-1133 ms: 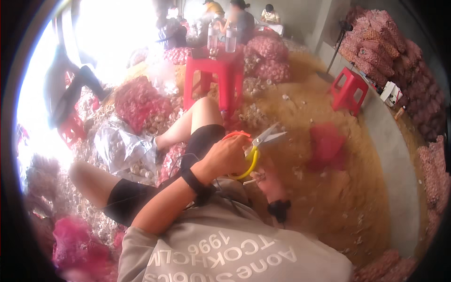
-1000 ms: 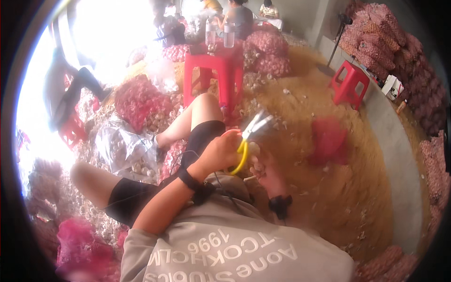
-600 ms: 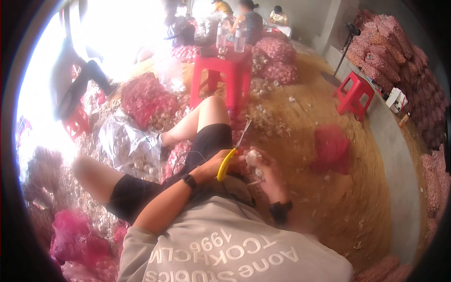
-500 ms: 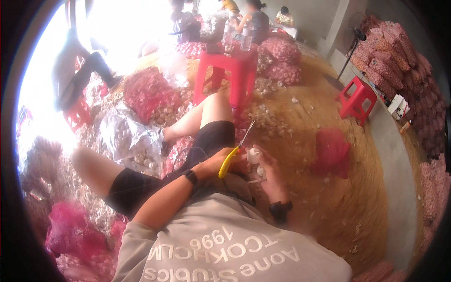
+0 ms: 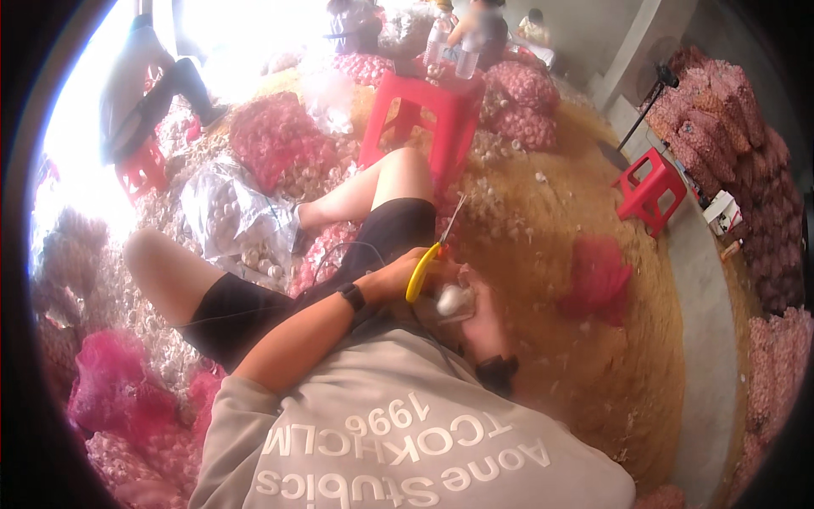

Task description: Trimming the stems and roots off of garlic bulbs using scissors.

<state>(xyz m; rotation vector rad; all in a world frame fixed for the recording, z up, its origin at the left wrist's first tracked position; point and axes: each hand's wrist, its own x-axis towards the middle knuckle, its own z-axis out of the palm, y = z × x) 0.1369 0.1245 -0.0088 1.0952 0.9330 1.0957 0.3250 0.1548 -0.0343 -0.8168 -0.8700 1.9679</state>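
Observation:
My left hand (image 5: 403, 276), with a dark watch at its wrist, is closed around a pair of yellow-handled scissors (image 5: 421, 273). Their thin blades point up and away, past the fingers. Close beside it, my right hand (image 5: 485, 318) curls around a white garlic bulb (image 5: 455, 299). The fingertips of both hands come close together just above the bulb, partly blurred. Whether the left fingers touch the bulb too, I cannot tell.
Heaps of garlic (image 5: 254, 246) surround my legs, with a silvery plastic sheet (image 5: 216, 212) among them. Ahead stands a red stool (image 5: 424, 106) bearing bottles. Another red stool (image 5: 651, 193), a pink net bag (image 5: 598, 276) and stacked garlic sacks (image 5: 721, 127) lie rightward. People sit further off.
The view has shifted slightly. The bulb has dropped lower into my right hand, which has turned inward. The scissors remain in my left hand, their blades steeper.

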